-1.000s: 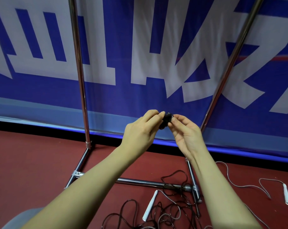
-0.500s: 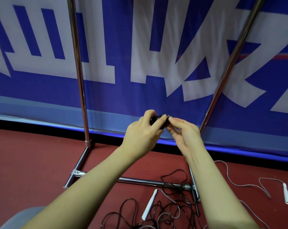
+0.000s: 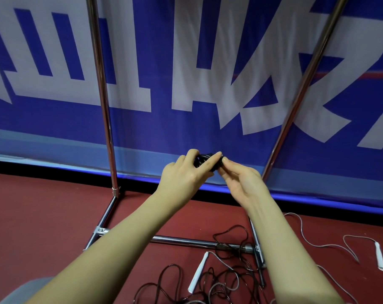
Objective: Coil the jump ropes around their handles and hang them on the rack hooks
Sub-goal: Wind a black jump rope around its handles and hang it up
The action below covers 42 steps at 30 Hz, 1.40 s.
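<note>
Between the rack uprights my left hand and right hand pinch one black coiled rope, unhung; loose ropes await on the floor.

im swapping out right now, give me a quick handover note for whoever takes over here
Left hand: grips the black coiled bundle, held up in front of the banner.
Right hand: fingertips pinch the bundle's right end.
On the floor: a loose black rope tangled over the rack's base bar, a white handle in the tangle, a second white handle with its grey rope at right.
Done: one bundle looks nearly coiled.
Left: hang it (no hooks in view), then coil and hang the floor ropes.
</note>
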{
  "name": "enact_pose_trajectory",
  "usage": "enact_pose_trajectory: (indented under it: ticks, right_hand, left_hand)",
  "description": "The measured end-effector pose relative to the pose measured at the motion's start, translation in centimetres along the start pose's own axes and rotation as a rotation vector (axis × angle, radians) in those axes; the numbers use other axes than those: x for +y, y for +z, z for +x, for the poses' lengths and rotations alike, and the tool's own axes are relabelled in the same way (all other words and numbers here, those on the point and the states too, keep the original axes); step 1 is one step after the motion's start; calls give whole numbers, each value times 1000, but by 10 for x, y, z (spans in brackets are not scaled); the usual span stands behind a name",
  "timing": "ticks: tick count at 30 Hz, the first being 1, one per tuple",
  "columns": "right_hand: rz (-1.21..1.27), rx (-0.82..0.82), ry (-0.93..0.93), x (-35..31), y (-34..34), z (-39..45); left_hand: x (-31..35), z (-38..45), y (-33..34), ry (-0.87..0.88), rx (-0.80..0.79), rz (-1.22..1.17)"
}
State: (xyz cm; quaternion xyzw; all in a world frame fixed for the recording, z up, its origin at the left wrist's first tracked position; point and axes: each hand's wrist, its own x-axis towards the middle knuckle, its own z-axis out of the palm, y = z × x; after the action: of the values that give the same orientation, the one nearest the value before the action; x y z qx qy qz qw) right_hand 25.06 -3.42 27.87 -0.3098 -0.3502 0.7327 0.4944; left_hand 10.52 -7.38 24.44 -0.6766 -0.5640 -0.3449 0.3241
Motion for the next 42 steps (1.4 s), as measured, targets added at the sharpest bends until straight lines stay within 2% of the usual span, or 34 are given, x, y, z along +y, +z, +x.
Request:
enact_pose_trajectory:
  ticks: [5, 8, 11, 20, 25, 29, 35, 42]
  right_hand:
    - [-121, 47, -48, 3, 3, 1]
    - [-300, 140, -145, 9, 8, 0]
    - [-376, 182, -228, 11, 12, -1]
    - [-167, 181, -33, 5, 12, -2]
    - [-307, 271, -152, 9, 14, -2]
    - [-426, 192, -333, 12, 14, -2]
    - [-362, -40, -390, -1, 4, -2]
    - [-284, -37, -351, -7, 3, -7]
  left_hand:
    - [3, 0, 1, 9, 57, 37]
    - [7, -3, 6, -11, 70, 69]
    - [6, -1, 7, -37, 80, 64]
    - [5, 1, 6, 13, 129, 130]
    - [12, -5, 11, -51, 90, 59]
    - [13, -2, 5, -167, 24, -104]
    - [5, 2, -7, -264, -32, -324]
    - [5, 3, -16, -245, -120, -359]
